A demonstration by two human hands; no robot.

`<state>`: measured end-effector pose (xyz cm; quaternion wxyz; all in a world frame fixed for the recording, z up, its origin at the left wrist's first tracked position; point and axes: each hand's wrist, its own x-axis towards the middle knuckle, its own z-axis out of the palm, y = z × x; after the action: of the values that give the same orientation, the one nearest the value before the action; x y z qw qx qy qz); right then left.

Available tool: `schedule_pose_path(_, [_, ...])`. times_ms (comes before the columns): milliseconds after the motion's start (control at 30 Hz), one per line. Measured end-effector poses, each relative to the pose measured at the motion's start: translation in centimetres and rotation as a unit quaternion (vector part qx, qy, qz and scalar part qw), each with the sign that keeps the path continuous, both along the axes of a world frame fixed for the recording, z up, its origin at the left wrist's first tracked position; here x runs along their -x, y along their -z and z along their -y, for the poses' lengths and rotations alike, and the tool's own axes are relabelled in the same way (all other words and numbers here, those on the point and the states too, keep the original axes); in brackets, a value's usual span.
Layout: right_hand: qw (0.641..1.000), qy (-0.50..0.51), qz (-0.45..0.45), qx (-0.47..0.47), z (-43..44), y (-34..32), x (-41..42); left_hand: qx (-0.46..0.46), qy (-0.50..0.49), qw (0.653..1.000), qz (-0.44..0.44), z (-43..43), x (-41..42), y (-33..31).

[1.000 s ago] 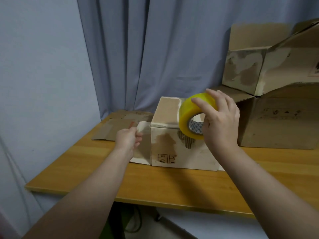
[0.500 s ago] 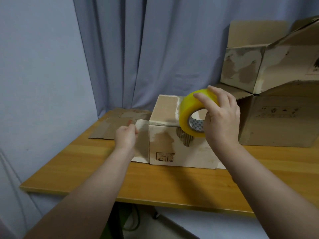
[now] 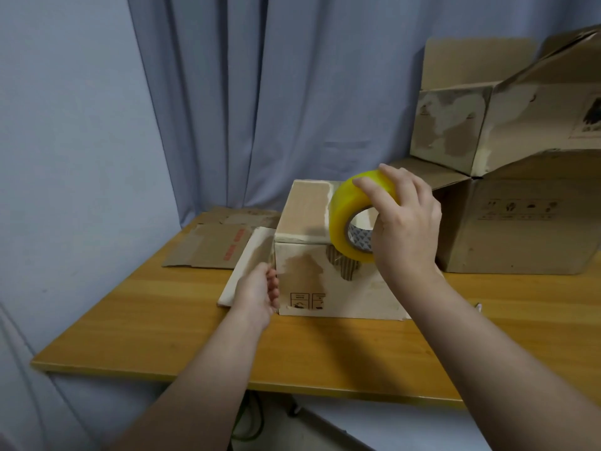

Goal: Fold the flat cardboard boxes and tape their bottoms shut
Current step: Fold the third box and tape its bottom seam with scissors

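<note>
Small worn cardboard box (image 3: 305, 281) stands folded, yellow tape roll (image 3: 341, 216) tilted at its top.

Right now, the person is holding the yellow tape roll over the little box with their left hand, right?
Not quite. The yellow tape roll is gripped by the right hand, not the left. The head view shows it held over the little box, while the left hand is down by the box's left corner.

Curtain (image 3: 260, 92), wooden desk (image 3: 195, 346), stacked cartons (image 3: 520, 229) suggest home.
</note>
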<state>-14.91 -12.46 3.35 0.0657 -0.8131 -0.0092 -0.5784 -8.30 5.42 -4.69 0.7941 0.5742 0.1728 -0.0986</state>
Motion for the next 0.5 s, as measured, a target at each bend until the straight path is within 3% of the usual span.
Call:
schedule_pose_path(100, [1.0, 0.0, -0.002, -0.003, -0.2, -0.1, 0.1, -0.009, 0.042, 0.999, -0.02, -0.4, 0.2, 0.2])
schedule_pose_path(267, [1.0, -0.01, -0.007, -0.008, -0.6, -0.2, 0.5, -0.12, 0.114, 0.985, -0.04, -1.6, 0.1, -1.2])
schedule_pose_path(333, [1.0, -0.017, -0.003, -0.013, -0.7, -0.3, 0.6, -0.201, 0.159, 0.966, -0.045, -2.5, 0.1, -1.9])
schedule_pose_path(433, [1.0, -0.022, 0.012, -0.01, -0.7, -0.1, 0.6, -0.362, 0.246, 0.898, -0.05, -3.8, 0.3, -2.2])
schedule_pose_path(500, [1.0, -0.026, 0.013, -0.003, -0.6, 0.2, 0.5, -0.385, 0.174, 0.906, 0.024, -4.3, -0.5, -1.4])
